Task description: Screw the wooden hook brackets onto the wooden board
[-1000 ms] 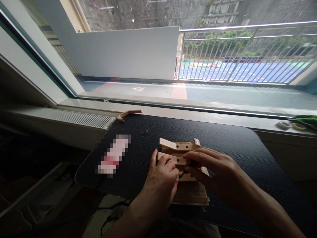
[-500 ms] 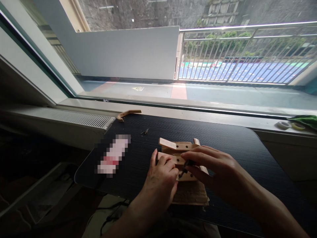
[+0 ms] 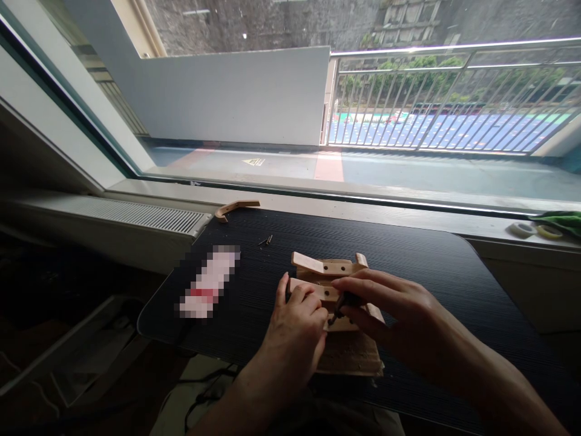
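Observation:
A wooden board (image 3: 349, 354) lies on the black table with several bent wooden hooks across it, the farthest hook (image 3: 338, 267) showing two dark screw holes. My left hand (image 3: 295, 327) is closed over the left ends of the nearer hooks, fingers curled on the middle hook (image 3: 324, 293) and pressing near the front hook (image 3: 344, 324). In my right hand (image 3: 403, 303) is a short dark screwdriver (image 3: 348, 300), pinched between thumb and fingers. Its tilted shaft reaches down to the left hole of the front hook. My fingers hide part of the handle and the hooks' left ends.
On the black table (image 3: 408, 254), a few screws (image 3: 269, 240) lie beyond the board. One loose bent wooden hook (image 3: 238, 206) rests at the far left corner. A blurred pink item (image 3: 211, 284) sits left. Tape rolls (image 3: 521, 229) and green cloth (image 3: 560, 221) lie on the windowsill.
Both hands hold nearly the same position. The screwdriver stays at the front hook's left hole, and the whole view has shifted very slightly.

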### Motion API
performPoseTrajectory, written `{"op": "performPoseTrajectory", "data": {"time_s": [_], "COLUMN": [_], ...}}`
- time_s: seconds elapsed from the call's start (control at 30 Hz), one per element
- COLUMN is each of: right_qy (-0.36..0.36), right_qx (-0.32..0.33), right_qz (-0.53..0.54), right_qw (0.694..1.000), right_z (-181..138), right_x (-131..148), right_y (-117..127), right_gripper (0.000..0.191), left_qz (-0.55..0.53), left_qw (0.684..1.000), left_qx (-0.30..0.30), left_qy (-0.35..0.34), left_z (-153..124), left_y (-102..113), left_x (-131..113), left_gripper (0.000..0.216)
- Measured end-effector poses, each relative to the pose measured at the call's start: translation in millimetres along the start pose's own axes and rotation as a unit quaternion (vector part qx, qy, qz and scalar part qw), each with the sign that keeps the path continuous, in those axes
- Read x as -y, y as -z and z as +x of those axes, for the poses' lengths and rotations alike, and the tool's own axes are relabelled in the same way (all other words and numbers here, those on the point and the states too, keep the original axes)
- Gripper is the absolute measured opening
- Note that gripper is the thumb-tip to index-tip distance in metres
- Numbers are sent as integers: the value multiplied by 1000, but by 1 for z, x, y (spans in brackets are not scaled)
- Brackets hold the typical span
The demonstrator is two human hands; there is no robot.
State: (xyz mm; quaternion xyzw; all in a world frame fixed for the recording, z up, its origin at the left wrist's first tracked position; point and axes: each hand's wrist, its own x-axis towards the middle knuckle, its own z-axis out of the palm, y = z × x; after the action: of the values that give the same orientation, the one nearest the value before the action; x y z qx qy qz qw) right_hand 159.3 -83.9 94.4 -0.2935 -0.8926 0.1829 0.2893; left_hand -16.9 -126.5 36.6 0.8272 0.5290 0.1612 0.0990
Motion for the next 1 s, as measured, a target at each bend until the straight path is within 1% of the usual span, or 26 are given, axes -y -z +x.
{"op": "performPoseTrajectory", "data": {"time_s": [0.17, 0.27, 0.4, 0.5, 0.73, 0.87, 1.0], "right_qy": [-31, -42, -14, 7, 4, -5, -10], "right_qx": [-6, 4, 34, 28, 9, 24, 50], "right_qz": [-9, -16, 0, 4, -32, -39, 11], "right_qw": [999, 999, 999, 1000, 999, 999, 999], "right_z": [0, 2, 3, 2, 3, 5, 5], "right_x": [-2, -1, 2, 1, -3, 3, 7], "right_y": [-1, 0, 5, 6, 1, 4, 7], "right_gripper": [18, 22, 30, 26, 17, 22, 29], "left_qz": [4, 5, 3, 1, -4, -2, -1], "left_qw": [1000, 1000, 1000, 1000, 1000, 1000, 1000], "left_qx": [0, 0, 1, -2, -4, -12, 1], "left_qy": [0, 2, 6, 3, 4, 4, 6], "left_z": [1, 0, 0, 0, 0, 0, 0], "left_y": [-1, -2, -1, 0, -1, 0, 1], "left_x": [1, 1, -1, -1, 0, -1, -2], "left_gripper": [11, 12, 15, 17, 17, 16, 16]}}
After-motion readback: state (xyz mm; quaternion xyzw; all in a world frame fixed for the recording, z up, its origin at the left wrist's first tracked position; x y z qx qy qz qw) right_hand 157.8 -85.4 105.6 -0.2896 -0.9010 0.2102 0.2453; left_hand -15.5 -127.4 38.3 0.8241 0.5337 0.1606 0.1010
